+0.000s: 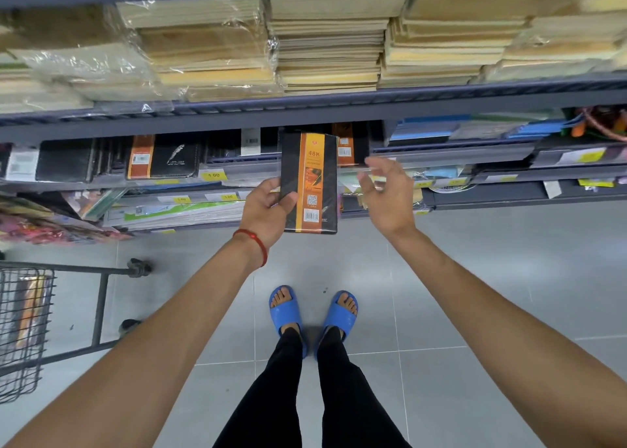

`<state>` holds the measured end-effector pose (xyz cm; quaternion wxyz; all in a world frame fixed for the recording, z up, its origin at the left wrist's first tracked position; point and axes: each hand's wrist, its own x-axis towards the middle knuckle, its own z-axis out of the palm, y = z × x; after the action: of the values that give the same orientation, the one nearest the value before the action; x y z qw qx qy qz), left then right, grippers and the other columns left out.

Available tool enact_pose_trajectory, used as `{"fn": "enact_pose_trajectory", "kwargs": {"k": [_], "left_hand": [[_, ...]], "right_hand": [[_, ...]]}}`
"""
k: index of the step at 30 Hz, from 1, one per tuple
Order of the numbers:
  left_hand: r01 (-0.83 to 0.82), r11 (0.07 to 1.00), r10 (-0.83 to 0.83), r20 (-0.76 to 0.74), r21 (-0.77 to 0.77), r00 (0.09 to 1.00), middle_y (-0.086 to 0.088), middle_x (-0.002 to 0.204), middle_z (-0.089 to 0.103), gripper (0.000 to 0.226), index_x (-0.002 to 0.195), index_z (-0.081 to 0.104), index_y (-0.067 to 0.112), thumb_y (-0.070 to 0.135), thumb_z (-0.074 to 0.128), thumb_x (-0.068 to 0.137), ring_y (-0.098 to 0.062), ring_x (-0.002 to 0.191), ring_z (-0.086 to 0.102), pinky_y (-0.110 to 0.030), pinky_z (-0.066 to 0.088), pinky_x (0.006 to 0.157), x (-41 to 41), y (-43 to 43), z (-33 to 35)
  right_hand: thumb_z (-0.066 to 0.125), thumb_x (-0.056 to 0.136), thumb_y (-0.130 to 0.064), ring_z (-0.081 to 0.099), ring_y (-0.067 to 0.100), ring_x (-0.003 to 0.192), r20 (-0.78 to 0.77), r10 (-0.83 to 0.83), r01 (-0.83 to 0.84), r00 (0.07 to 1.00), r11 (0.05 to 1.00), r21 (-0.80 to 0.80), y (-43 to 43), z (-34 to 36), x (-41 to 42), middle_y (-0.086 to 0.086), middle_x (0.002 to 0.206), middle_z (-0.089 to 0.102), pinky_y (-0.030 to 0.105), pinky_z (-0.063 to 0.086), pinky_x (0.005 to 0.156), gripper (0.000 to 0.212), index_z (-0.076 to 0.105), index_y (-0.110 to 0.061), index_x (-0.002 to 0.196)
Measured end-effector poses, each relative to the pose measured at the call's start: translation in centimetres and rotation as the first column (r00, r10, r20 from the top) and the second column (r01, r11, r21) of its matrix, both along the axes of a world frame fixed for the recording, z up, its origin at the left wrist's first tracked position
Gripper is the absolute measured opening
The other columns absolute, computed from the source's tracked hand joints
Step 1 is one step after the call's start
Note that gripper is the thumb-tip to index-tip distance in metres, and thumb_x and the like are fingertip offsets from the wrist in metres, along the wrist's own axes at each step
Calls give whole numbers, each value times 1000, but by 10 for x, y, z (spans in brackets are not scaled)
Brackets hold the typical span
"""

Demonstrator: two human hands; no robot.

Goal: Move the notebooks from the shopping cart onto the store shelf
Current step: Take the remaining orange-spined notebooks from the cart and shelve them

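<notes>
Got a black notebook (309, 182) w/ a vertical orange-yellow band down the front, "48K" printed near the top, QR code + barcode lower on the band, glossy cover. Held upright in front of the middle shelf (305, 109), top edge overlapping the shelf opening, bottom hanging below the shelf lip over the floor (475, 278); can't tell if touching the shelf. Sitting right in front of a row of same-style black/orange notebooks (169, 162) already on that shelf. Left grip (268, 210) pinching the notebook's left edge, thumb across the front cover, other fingers wrapped round the edge, red string bracelet (256, 244) on the wrist. Right grip (386, 193) loosely spread, fingers a bit bent, holding nothing, just right of the notebook but not touching it. Both arms stretched fwd, roughly parallel. Stacks of tan notebooks (329, 47) on the shelf above, some in clear plastic. Wire shopping cart (23, 328) at far left on the floor, something dark + orange inside, too blurry to ID. Blue slides (288, 315) down below btw the arms.
</notes>
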<state>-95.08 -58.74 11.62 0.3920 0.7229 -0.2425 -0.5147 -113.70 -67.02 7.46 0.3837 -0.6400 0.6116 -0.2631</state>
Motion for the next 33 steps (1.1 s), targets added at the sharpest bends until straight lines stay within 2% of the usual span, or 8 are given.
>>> {"fn": "enact_pose_trajectory", "kwargs": {"k": [3, 6, 11, 15, 20, 24, 26, 33], "left_hand": [[-52, 999, 53, -67, 15, 996, -1, 101, 73, 24, 120, 55, 14, 16, 60, 96, -18, 93, 71, -43, 55, 94, -14, -5, 1], [-110, 993, 114, -104, 41, 988, -7, 113, 72, 35, 123, 47, 15, 21, 65, 93, -24, 105, 68, -49, 49, 101, -26, -11, 0], [-111, 993, 114, -118, 34, 986, -5, 109, 73, 43, 124, 42, 13, 23, 68, 91, -24, 102, 69, -52, 51, 98, -38, -23, -2], [19, 999, -24, -98, -48, 995, -7, 111, 70, 50, 127, 47, 16, 18, 75, 85, -21, 104, 69, -47, 53, 97, -38, -28, -5], [237, 965, -237, 14, -108, 971, 9, 131, 61, 80, 137, 51, 28, 28, 89, 67, -8, 129, 49, -42, 38, 111, -29, -27, -16], [285, 952, -274, 111, -108, 955, 0, 141, 51, 84, 141, 47, 32, 26, 88, 68, -18, 132, 45, -47, 41, 110, -32, -34, -27], [290, 951, -269, 174, -107, 947, -3, 144, 44, 82, 144, 44, 33, 23, 85, 73, -20, 134, 41, -47, 39, 111, -35, -38, -36], [291, 948, -243, 293, -131, 925, -2, 138, 53, 71, 143, 47, 22, 13, 79, 80, -17, 132, 45, -43, 39, 113, -40, -51, -54]], "right_hand": [[61, 99, -19, 66, 17, 103, 180, 85, -121, 980, 973, 199, 23, 17, -8, 3, 112, 71, 35, 58, 89, 25, 67, -10, 122], [66, 96, -19, 68, 13, 103, 288, 96, -164, 953, 961, 222, 35, 32, -11, -1, 111, 74, 35, 59, 89, 28, 67, -13, 124], [90, 71, -20, 56, -18, 100, 235, 219, -276, 947, 928, 249, 36, 39, -18, -12, 119, 62, 2, 45, 81, 71, 58, -21, 134], [88, 74, -16, 59, -8, 103, 214, 162, -206, 963, 958, 202, 29, 29, -18, -4, 122, 61, 17, 54, 87, 69, 57, -18, 136], [89, 74, -24, 56, 0, 117, 207, 170, -207, 963, 963, 172, 17, 20, -22, -5, 129, 60, 6, 46, 89, 74, 54, -24, 139], [83, 80, -26, 51, 6, 128, 151, 193, -212, 969, 969, 125, 7, 5, -25, -6, 133, 57, 36, 44, 111, 70, 51, -27, 143], [82, 81, -25, 49, 9, 132, 132, 191, -208, 973, 969, 136, 1, -2, -25, -5, 136, 56, 44, 41, 114, 70, 50, -26, 144], [83, 81, -15, 55, 8, 125, 66, 227, -233, 972, 965, 122, -19, -14, -20, -3, 134, 62, 27, 44, 107, 70, 51, -20, 143]]}}
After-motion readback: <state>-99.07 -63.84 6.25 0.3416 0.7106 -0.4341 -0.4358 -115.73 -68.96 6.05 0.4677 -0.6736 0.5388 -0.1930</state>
